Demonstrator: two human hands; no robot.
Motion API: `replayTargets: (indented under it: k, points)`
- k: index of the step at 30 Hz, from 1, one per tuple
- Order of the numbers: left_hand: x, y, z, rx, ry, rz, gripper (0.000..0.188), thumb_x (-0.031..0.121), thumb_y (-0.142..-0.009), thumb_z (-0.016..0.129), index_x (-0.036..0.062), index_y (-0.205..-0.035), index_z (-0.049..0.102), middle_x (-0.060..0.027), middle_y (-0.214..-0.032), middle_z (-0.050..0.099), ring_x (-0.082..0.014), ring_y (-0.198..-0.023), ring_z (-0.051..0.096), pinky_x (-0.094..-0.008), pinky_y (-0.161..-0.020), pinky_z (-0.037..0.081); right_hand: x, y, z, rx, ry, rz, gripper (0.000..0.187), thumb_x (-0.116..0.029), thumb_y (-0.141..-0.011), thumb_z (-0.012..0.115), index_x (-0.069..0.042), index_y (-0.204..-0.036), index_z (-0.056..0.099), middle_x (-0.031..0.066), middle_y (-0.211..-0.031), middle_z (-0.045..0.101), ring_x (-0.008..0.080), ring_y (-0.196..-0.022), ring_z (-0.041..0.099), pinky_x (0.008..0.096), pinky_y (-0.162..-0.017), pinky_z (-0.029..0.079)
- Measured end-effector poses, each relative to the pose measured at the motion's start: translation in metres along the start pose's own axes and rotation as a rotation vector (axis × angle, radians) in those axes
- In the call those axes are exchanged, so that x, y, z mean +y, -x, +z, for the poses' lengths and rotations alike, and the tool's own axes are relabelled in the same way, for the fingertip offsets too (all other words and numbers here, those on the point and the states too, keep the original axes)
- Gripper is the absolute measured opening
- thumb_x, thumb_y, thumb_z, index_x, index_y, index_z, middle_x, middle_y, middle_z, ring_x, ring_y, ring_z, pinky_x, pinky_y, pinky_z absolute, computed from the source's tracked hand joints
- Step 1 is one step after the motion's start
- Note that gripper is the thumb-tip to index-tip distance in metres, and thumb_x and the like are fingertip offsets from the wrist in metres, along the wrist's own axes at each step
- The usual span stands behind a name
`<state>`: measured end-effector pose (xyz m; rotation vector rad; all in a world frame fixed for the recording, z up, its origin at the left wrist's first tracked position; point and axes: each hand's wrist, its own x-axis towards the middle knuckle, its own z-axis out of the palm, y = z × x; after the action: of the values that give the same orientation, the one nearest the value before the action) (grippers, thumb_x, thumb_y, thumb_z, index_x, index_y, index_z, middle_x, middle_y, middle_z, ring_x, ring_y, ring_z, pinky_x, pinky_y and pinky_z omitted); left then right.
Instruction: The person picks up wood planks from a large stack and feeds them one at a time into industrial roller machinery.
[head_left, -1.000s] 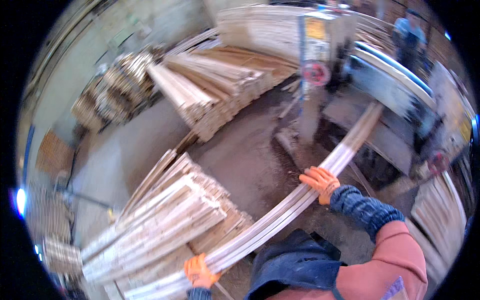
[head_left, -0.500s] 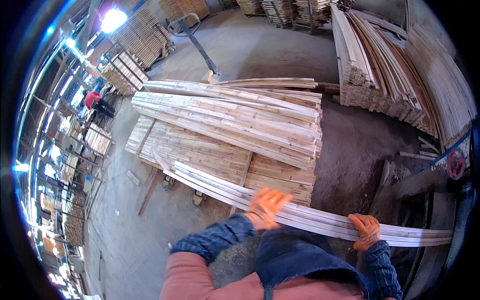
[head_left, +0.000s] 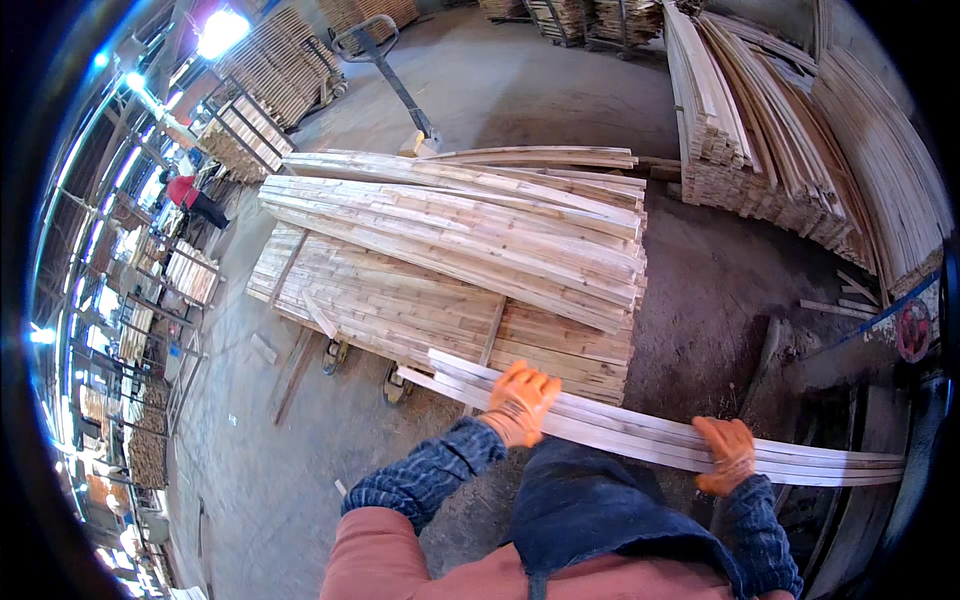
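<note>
Several long, pale wooden strips [head_left: 630,425] lie side by side across the front of my body, their right ends reaching the machine at the right edge. My left hand [head_left: 521,403], in an orange glove, is wrapped over the strips near their left ends. Farther right, my right hand [head_left: 727,455], gloved alike, grips the same strips from above. Just beyond them stands a large stack of planks [head_left: 450,240], with upper boards lying askew on the lower layer and thin cross sticks between.
A pallet jack handle [head_left: 385,75] rises behind the stack. More lumber [head_left: 760,170] is piled at the far right, by a blue-edged machine [head_left: 915,320]. A person in red [head_left: 184,192] bends at the far left near racks of wood. Loose sticks [head_left: 292,375] lie on the floor.
The strips have slid to the right, so their left ends are now closer to my left hand. My left hand has shifted slightly left and up. The distant person has straightened somewhat.
</note>
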<state>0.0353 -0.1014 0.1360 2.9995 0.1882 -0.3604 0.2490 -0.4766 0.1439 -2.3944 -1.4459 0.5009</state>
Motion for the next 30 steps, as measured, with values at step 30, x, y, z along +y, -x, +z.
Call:
replayTargets:
  k: [30]
  points:
    - [-0.11,-0.152,0.123,0.201,1.485,-0.261,0.066,0.028,-0.093,0.075,0.0052,-0.149,0.046,-0.0171,-0.135,0.064,-0.027,-0.124,0.064,-0.0419,-0.104,0.051,0.033,-0.337,0.099,0.059,-1.118,0.59,0.09,-0.027,-0.089,0.081,-0.003,-0.16,0.031,0.0232,-0.16,0.04,0.0338,-0.14,0.049,0.041,-0.115,0.041]
